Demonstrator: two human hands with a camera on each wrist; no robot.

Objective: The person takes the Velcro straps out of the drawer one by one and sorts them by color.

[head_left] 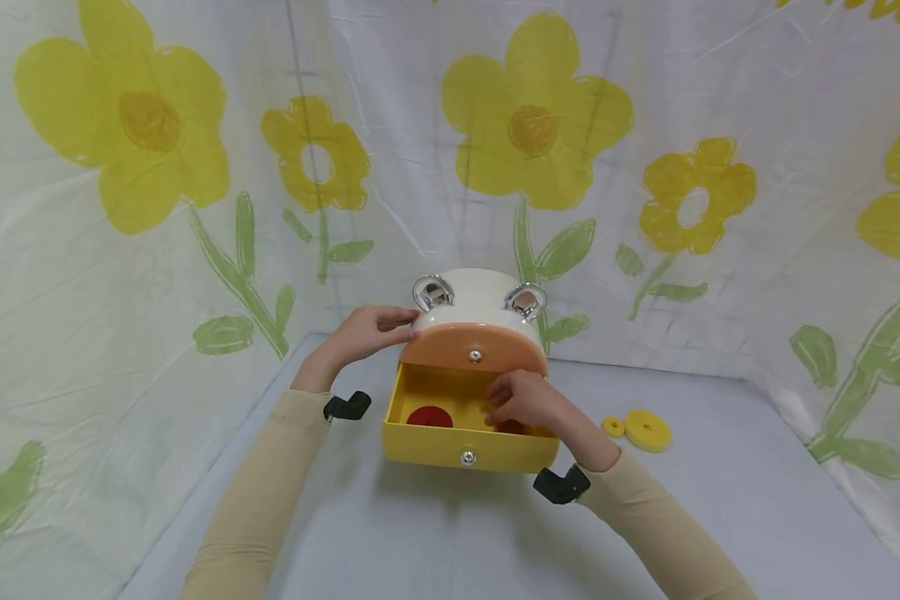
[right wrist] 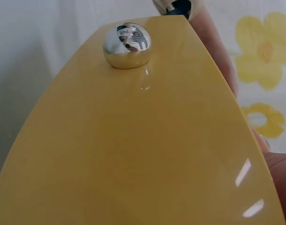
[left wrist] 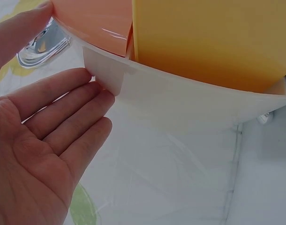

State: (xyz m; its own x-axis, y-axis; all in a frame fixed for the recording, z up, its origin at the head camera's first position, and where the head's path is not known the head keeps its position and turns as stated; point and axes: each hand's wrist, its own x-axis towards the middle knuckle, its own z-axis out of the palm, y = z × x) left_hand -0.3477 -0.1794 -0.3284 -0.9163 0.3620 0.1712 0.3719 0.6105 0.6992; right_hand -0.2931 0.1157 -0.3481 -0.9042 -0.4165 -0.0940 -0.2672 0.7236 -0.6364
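Observation:
A small cabinet with a white rounded body, silver ear-like loops and an orange upper drawer front stands on the table. Its yellow lower drawer is pulled out. My left hand rests on the cabinet's left side, fingers straight and thumb by the orange front, as the left wrist view shows. Inside the drawer lie a red disc at left and another red disc at right, partly covered by my right hand. That hand reaches in with bent, parted fingers; nothing shows between them. The drawer front mostly hides it in the right wrist view.
Right of the drawer, a small yellow ring and a larger yellow disc lie on the pale table. A flower-printed curtain hangs behind the cabinet. The drawer front carries a silver knob.

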